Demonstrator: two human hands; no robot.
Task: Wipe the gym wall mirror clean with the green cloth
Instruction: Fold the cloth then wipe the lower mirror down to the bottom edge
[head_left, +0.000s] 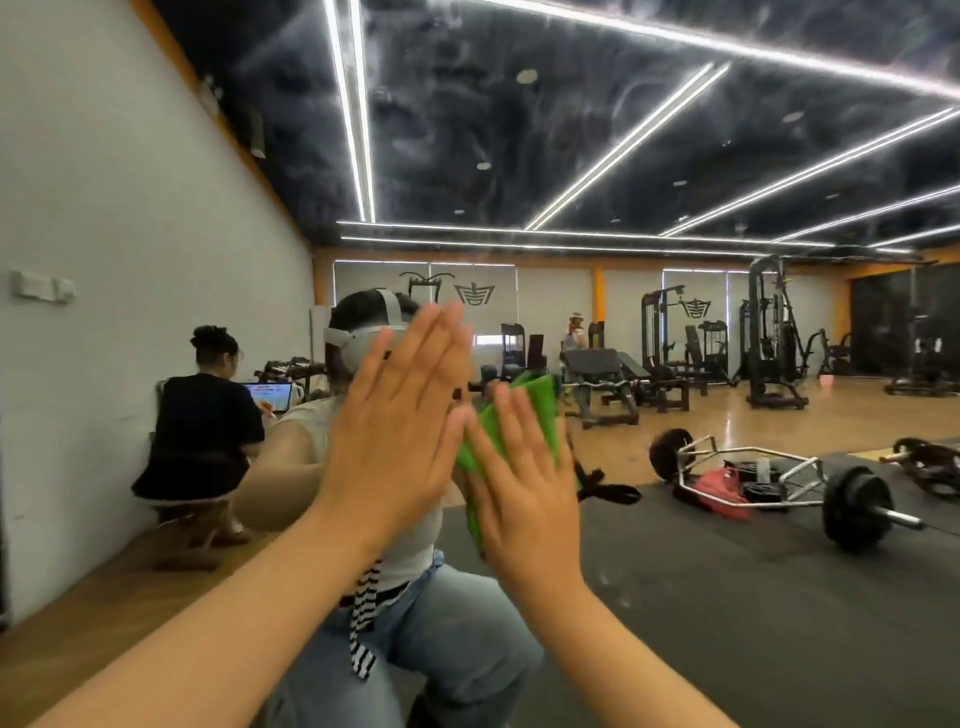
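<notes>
1. The green cloth (524, 410) lies folded against the mirror (727, 597), near the middle of the glass. Its upper edge and left side show past your fingers.
2. Your right hand (524, 499) lies over the cloth with its fingers straight and slightly spread. It presses the cloth to the glass and grips nothing.
3. Your left hand (395, 431) stands just left of the cloth, flat and released, with its fingers straight, together and pointing up. It holds nothing. Its thumb side lies against the cloth's left edge. Whether the palm touches the glass cannot be told.
4. Above the cloth, hazy swirled smears (467, 104) cover the glass where it reflects the dark ceiling.
5. Behind the cloth the glass reflects you, crouched, wearing a white headset (363, 338), a pale top and jeans.
6. Left of the cloth, the reflection shows a seated person in black (202, 415) facing a laptop (269, 396).
7. Right of the cloth, a hex bar (779, 478) with black plates lies on a dark mat, with a red bag (719, 491) inside its frame.
8. Further right of the cloth and higher in the glass stand a bench (597, 369) and weight machines (769, 332).
</notes>
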